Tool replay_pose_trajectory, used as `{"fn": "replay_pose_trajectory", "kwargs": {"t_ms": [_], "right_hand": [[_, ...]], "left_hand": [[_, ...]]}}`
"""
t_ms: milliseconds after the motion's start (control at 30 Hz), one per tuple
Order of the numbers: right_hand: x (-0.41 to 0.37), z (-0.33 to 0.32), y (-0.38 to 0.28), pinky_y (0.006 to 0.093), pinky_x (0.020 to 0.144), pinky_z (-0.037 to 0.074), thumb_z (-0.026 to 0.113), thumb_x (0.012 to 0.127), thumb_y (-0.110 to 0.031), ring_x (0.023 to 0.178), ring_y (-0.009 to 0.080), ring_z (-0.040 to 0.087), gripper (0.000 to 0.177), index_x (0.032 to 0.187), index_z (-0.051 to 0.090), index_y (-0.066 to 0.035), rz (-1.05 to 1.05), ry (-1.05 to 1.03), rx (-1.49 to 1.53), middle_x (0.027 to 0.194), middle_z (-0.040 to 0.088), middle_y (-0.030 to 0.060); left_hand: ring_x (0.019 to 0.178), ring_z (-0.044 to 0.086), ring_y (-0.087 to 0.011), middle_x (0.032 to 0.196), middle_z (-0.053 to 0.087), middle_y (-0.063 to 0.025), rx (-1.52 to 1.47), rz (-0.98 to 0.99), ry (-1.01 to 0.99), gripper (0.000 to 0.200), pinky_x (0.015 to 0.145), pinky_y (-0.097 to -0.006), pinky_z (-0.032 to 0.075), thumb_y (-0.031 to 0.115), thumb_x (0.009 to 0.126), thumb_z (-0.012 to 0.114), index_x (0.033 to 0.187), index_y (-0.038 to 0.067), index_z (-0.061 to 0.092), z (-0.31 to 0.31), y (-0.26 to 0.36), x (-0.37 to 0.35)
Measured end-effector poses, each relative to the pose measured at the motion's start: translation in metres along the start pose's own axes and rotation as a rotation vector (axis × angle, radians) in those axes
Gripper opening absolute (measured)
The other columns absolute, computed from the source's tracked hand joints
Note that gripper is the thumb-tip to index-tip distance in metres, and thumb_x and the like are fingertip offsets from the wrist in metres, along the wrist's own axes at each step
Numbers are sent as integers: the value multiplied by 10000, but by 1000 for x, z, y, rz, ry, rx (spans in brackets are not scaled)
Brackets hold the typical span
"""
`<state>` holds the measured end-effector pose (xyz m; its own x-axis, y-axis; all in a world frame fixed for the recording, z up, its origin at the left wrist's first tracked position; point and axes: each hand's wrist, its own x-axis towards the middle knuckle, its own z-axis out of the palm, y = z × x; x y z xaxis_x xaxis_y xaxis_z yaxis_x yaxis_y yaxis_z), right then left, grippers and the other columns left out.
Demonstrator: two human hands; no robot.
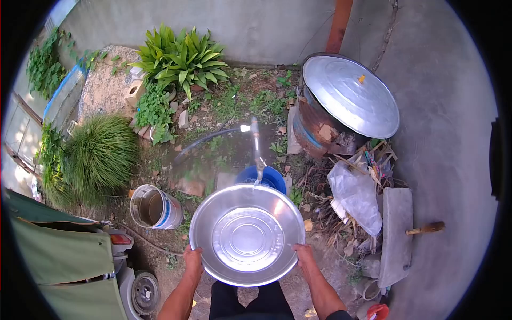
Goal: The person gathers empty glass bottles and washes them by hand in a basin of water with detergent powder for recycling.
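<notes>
A wide, shiny metal basin (248,240) is held out in front of my legs. My left hand (193,258) grips its rim on the left side, and my right hand (304,255) grips the rim on the right. Fingers of both hands are partly hidden by the basin. Just past the far rim is a tap (260,161) on an upright pipe, its spout over or close to that edge. Clear water seems to lie in the basin, though glare makes this hard to tell. Behind it stands a blue bucket (274,176), partly covered by the basin.
A white bucket (175,210) of murky liquid stands left, near a parked vehicle's wheel (145,292). At the right are a large metal lid (349,96) on a rusty drum stove (309,125), a plastic bag (354,197) over sticks, and a concrete slab (397,229).
</notes>
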<state>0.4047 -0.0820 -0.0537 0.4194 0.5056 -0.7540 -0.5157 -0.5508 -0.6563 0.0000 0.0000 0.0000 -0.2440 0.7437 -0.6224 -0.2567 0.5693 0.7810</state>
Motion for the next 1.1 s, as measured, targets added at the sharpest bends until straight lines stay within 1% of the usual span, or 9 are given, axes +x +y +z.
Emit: {"fn": "replay_pose_trajectory", "kwargs": {"t_ms": [67,100,133,167,467,767,900,1000,1100], "right_hand": [[-14,-2,3,380,671,560,637,668,38,727,281,678,239,893,673,113,65,-12,-20,849,686,169],[40,13,-23,380,671,560,637,668,38,727,281,678,239,893,673,113,47,-14,-25,849,686,169],[51,15,-34,386,652,559,637,668,40,708,278,673,214,868,667,111,20,-5,-26,831,680,167],[53,18,-34,392,632,558,638,667,42,690,275,667,189,843,661,109,15,4,-26,814,673,164],[77,33,-41,386,615,563,637,679,48,667,255,657,165,836,645,98,14,34,32,794,660,148],[79,50,-37,388,620,561,655,691,42,662,252,654,147,832,643,82,62,14,-21,787,654,134],[79,56,-29,391,617,561,667,692,37,661,252,653,132,816,641,76,53,-23,48,789,652,131],[83,58,-26,392,615,562,677,686,35,657,255,651,126,802,642,69,42,-55,85,791,650,131],[87,62,-32,394,614,563,681,685,33,653,259,649,118,794,645,61,50,-48,54,783,647,132]], "left_hand": [[946,650,-309,1092,650,-175,-3,-98,144,423,844,-437,527,-25,836,571,1254,32,548,-2,17,-28],[946,650,-309,1092,650,-175,-18,-91,136,423,844,-437,527,-25,836,571,1254,32,548,35,14,21],[961,643,-312,1106,639,-165,-32,-100,115,419,840,-463,535,-20,846,553,1259,50,534,46,11,33],[977,636,-316,1120,628,-155,-32,-117,107,417,836,-490,542,-15,856,536,1264,67,521,46,11,36],[980,624,-298,1123,620,-137,-22,-143,115,370,836,-470,541,0,906,516,1268,76,509,68,22,72],[1006,623,-284,1146,631,-140,-155,-126,114,392,906,-431,509,-19,887,566,1274,35,531,58,27,90],[1017,618,-290,1154,626,-138,-195,-126,129,402,921,-436,503,-31,874,572,1268,43,533,50,29,85],[1003,609,-279,1135,615,-120,-211,-101,107,360,873,-436,526,10,901,557,1253,77,522,41,22,87],[1030,612,-294,1149,626,-129,-252,-149,150,413,926,-441,501,-39,867,577,1263,69,532,45,24,83]]}}
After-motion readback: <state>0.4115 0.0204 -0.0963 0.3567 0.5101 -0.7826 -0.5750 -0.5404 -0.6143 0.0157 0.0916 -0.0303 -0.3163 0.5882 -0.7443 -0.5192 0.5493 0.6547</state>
